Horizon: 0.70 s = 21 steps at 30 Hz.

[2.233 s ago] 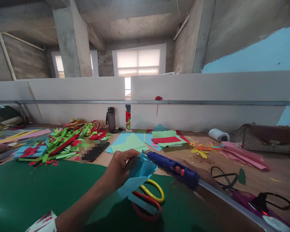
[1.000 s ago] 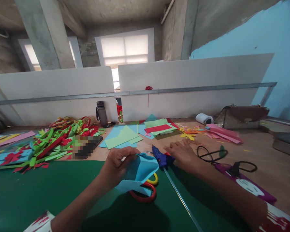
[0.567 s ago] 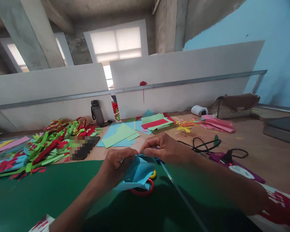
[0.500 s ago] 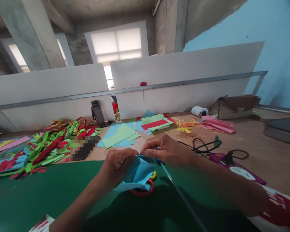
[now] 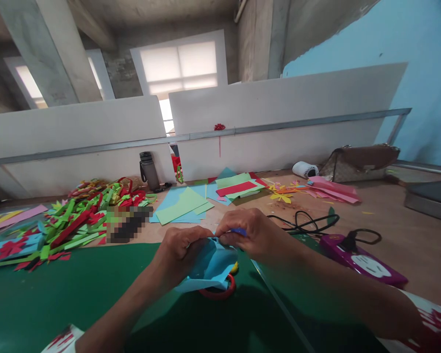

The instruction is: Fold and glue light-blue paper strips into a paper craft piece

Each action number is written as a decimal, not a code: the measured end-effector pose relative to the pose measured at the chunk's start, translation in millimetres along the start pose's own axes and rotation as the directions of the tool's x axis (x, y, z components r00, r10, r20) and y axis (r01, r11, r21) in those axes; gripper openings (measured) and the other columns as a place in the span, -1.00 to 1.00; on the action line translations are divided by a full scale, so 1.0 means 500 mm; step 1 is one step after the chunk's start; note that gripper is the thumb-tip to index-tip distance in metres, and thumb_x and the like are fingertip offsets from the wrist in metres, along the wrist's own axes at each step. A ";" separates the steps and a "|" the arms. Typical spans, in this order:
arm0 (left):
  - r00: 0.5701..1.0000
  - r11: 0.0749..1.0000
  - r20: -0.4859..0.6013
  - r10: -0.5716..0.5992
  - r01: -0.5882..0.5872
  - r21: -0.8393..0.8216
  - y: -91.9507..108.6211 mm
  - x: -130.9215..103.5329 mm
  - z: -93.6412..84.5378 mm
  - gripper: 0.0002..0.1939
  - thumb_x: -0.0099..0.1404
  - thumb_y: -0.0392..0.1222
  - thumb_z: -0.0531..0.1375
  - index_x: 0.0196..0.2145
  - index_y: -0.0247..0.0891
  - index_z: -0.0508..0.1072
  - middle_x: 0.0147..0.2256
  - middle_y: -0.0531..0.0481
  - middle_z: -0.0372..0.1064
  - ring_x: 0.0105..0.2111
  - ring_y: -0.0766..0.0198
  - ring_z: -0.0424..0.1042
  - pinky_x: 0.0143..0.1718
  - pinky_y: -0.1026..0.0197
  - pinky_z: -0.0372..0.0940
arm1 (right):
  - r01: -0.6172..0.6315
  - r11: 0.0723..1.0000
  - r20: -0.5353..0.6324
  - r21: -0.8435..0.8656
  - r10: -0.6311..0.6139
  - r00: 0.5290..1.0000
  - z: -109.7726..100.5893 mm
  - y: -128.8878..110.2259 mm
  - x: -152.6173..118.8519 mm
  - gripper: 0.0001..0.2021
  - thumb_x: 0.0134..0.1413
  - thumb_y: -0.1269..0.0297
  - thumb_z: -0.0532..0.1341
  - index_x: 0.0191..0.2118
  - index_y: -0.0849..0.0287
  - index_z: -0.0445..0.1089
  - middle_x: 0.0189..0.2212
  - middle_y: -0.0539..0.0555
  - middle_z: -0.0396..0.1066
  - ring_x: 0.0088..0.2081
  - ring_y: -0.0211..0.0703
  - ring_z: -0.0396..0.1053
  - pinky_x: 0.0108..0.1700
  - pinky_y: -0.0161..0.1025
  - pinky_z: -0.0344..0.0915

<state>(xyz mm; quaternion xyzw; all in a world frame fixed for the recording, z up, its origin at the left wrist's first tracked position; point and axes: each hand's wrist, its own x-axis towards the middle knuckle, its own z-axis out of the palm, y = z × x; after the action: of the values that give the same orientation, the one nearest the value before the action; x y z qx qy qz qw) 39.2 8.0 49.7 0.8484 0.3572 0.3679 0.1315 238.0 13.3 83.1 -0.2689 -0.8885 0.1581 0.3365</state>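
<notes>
My left hand (image 5: 183, 250) is closed on a folded piece of light blue paper (image 5: 213, 262), pinching its upper edge. My right hand (image 5: 248, 235) pinches that same edge, fingertips almost touching the left ones. A small blue object (image 5: 238, 231) shows at the right fingers; most of it is hidden, so its kind is unclear. Below the right hand a long clear rod (image 5: 275, 294) slants toward me. Partly under the paper, a red ring-shaped handle (image 5: 220, 294) and a bit of yellow (image 5: 235, 268) rest on the green mat (image 5: 106, 279).
Paper strips (image 5: 81, 220) in green and red are heaped at left, near a dark bottle (image 5: 149, 171). Flat coloured sheets (image 5: 185, 203) lie ahead. On the right are a purple power strip (image 5: 367, 262), a black cable (image 5: 305, 223) and a handbag (image 5: 360, 164).
My right hand has turned and dropped slightly at the paper's edge, and the blue object shows above its fingers more. The clear rod has shifted a little. My left hand keeps its grip.
</notes>
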 end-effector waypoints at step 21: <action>1.000 0.997 0.003 0.013 -0.013 0.077 0.000 0.003 0.007 -0.77 0.30 -0.27 0.01 -0.29 -0.27 0.47 -0.41 0.02 0.50 -0.42 0.35 0.43 -0.37 0.39 0.22 | 0.233 0.848 -0.048 -0.476 -0.289 0.956 0.030 0.021 0.003 -0.75 0.12 0.48 0.04 -0.55 0.24 0.29 -0.58 -0.01 0.30 -0.50 -0.30 0.16 -0.14 -0.22 0.12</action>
<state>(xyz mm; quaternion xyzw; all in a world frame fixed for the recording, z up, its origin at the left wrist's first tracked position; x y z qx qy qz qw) 42.2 9.5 48.1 0.8557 0.3652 0.3536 0.0968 230.7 21.3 68.2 -0.2272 -0.9071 -0.1230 0.3322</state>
